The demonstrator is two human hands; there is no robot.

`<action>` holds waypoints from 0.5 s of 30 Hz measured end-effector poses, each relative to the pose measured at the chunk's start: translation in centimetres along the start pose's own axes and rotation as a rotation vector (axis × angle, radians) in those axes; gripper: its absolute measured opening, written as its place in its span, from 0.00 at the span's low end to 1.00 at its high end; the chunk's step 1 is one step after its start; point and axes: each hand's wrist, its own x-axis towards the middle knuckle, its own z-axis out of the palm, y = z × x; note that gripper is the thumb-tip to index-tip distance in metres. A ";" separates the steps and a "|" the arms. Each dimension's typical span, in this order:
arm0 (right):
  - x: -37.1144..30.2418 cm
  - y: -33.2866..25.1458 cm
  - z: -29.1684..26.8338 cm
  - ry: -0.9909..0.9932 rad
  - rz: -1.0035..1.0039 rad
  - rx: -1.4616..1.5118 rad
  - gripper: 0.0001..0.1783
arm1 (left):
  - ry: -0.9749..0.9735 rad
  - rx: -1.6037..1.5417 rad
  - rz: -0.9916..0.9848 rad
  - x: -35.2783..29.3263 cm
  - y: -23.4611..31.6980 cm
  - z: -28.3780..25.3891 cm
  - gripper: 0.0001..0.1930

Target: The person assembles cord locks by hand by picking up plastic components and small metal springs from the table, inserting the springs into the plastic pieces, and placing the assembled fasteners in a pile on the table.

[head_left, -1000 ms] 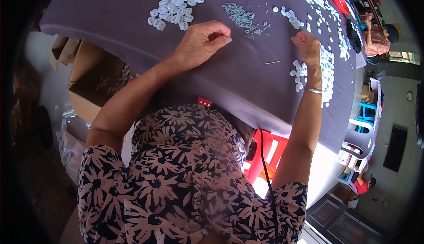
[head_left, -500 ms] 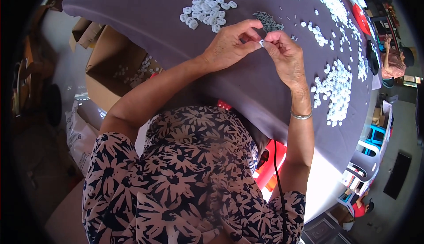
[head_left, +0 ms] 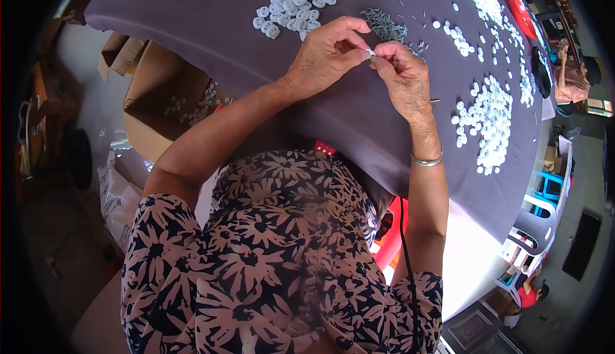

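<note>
White piece (head_left: 369, 52) held over the desk (head_left: 349, 109)

Left hand (head_left: 322, 58) and right hand (head_left: 406, 82) meet at it from opposite sides, equally near, fingers pinched narrow on it; its long axis is too small to tell.

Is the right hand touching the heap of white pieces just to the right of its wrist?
Apart. The head view shows a strip of tablecloth between the right hand and the heap of white pieces.
</note>
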 end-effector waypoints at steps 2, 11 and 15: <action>-0.1 -0.1 0.1 0.011 -0.015 -0.026 0.03 | -0.002 -0.002 -0.003 -0.1 0.1 0.1 0.16; -0.4 0.3 -0.2 -0.047 0.016 -0.002 0.02 | -0.075 0.026 -0.007 0.1 0.1 -0.4 0.16; -0.3 -0.1 -0.3 -0.083 0.048 -0.111 0.02 | -0.160 0.041 -0.015 0.1 -0.1 -1.0 0.17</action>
